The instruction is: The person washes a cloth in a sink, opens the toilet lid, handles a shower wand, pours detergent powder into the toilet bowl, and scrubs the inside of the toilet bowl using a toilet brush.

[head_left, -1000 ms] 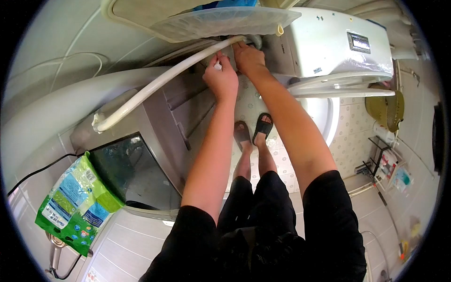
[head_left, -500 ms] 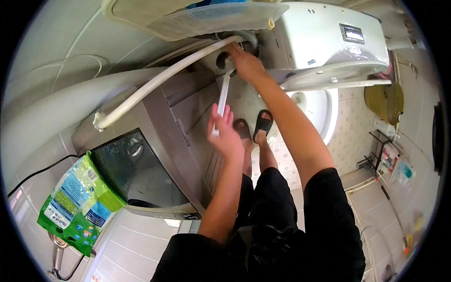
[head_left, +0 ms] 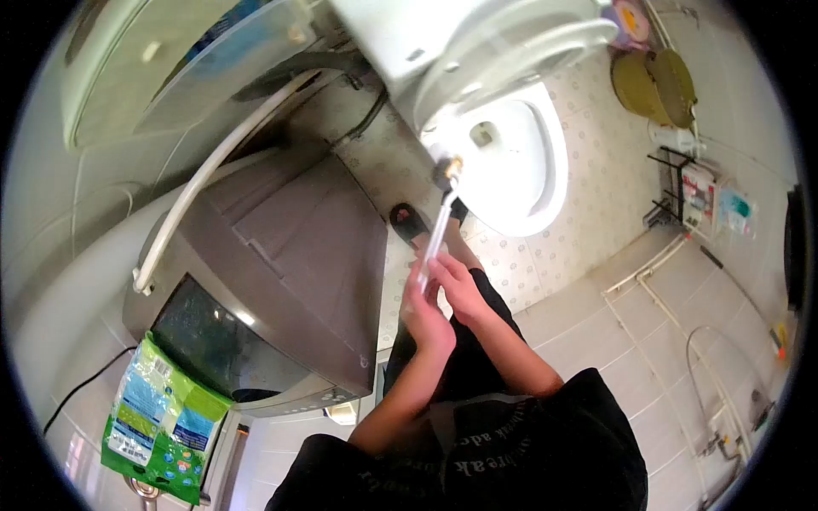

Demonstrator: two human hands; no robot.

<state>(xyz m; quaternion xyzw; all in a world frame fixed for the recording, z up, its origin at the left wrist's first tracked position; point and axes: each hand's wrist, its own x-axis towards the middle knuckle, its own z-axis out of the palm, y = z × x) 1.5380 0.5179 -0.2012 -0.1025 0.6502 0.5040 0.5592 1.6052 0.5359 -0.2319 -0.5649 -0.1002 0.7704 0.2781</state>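
Note:
A toilet brush with a long white handle [head_left: 439, 230] is held out in front of my body, tilted up and away. Its small dark and brownish head [head_left: 448, 173] is blurred, so the bristles do not show clearly. My left hand [head_left: 426, 319] wraps round the lower handle. My right hand [head_left: 460, 289] closes on the handle beside it, fingers touching it. Beyond the brush head stands the white toilet bowl [head_left: 545, 183], its seat and lid [head_left: 511, 55] raised. The head overlaps the bowl's near rim in view; whether they touch, I cannot tell.
On the left a grey washing machine [head_left: 315, 247] with a dark lid carries a green packet [head_left: 162, 426]. A white hose [head_left: 213, 162] arches above it. An olive bin [head_left: 656, 85], a black wire rack [head_left: 673, 192] and pipes [head_left: 648, 277] line the right wall.
The brush has moved right, from the corner behind the washing machine to near the toilet. My right hand has drawn back from that corner onto the handle. The view has shifted toward the toilet.

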